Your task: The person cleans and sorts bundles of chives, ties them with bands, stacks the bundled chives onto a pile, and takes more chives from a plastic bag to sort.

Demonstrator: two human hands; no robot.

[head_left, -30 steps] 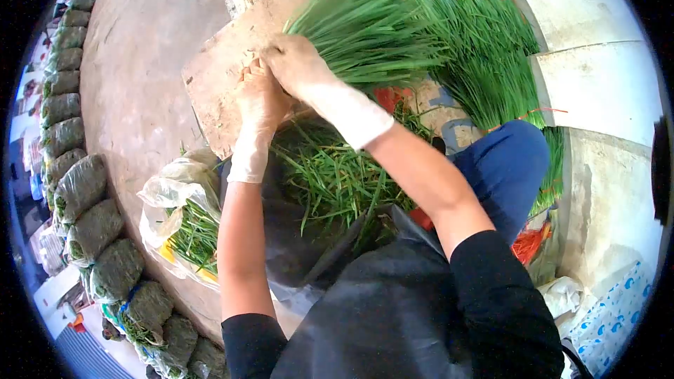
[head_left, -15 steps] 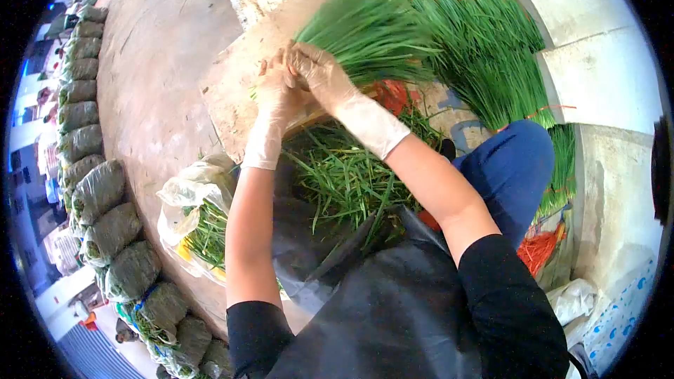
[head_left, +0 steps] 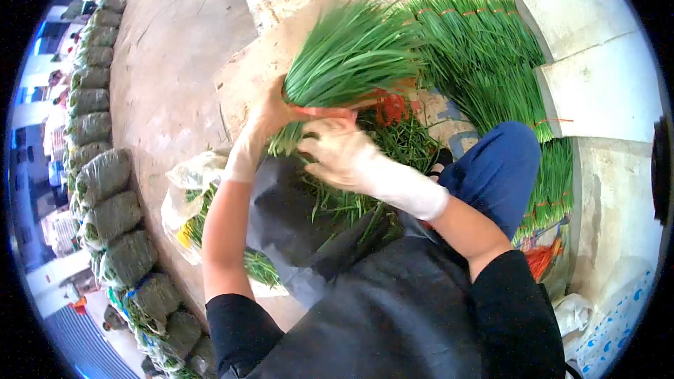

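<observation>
Tan floor (head_left: 165,77) I view remotely, a row of packed bags (head_left: 105,177) along it, a whitish plastic bag (head_left: 200,168) on it

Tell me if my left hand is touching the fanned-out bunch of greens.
Touching. The head view shows your left hand gripping the fanned-out bunch of greens, its leaves spreading above the hand and stalk ends showing below.
</observation>
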